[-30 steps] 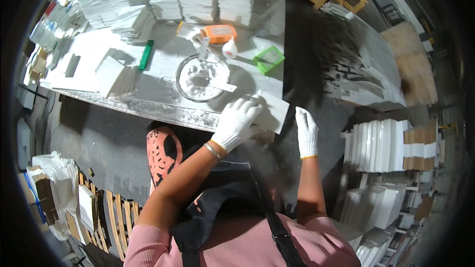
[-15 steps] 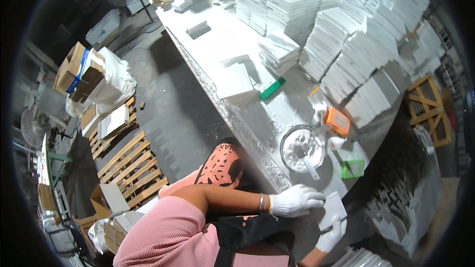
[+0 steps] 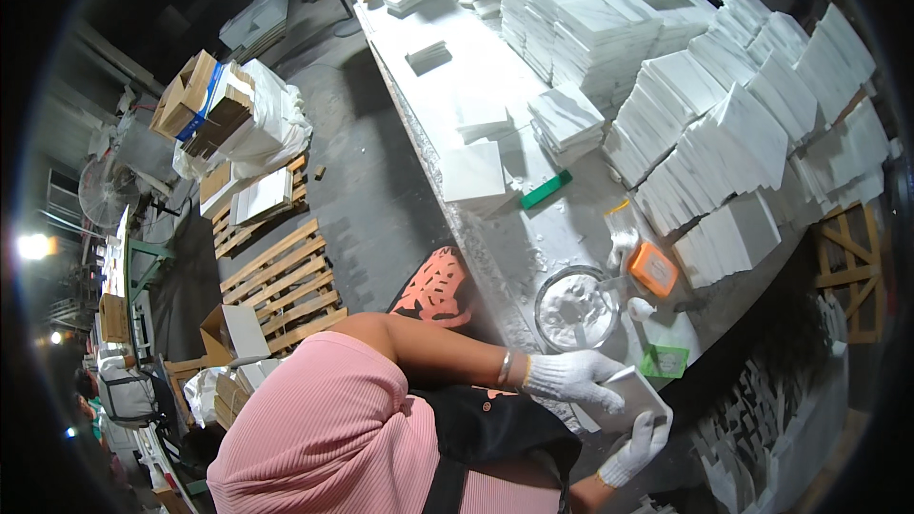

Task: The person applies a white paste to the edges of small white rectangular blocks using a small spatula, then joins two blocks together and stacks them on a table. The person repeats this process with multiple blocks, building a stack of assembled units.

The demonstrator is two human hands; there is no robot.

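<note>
Over the near corner of the table, a pale tile (image 3: 636, 398) is lifted and tilted between my two hands. My left hand (image 3: 574, 379), in a white knit glove, is closed at the tile's left side, its fingertips along the edge and face. My right hand (image 3: 632, 452), gloved alike, grips the lower right edge with its thumb and fingers. Just beyond my hands stands a round bowl (image 3: 543, 328) of white paste (image 3: 577, 305), with a pale scraper handle leaning in it. A light green box (image 3: 664, 361) lies right of the bowl.
An orange container (image 3: 652, 269) and a white bottle (image 3: 641, 309) stand behind the bowl. A green block (image 3: 546, 189) lies farther along the table, near small tile stacks (image 3: 473, 171). Large marble-look tile stacks (image 3: 709, 152) fill the right side. Wooden pallets (image 3: 286, 271) lie on the floor left.
The tile has come up off the table and tilted, held between both hands. My left hand has moved slightly down onto its side. The whole view has shifted.
</note>
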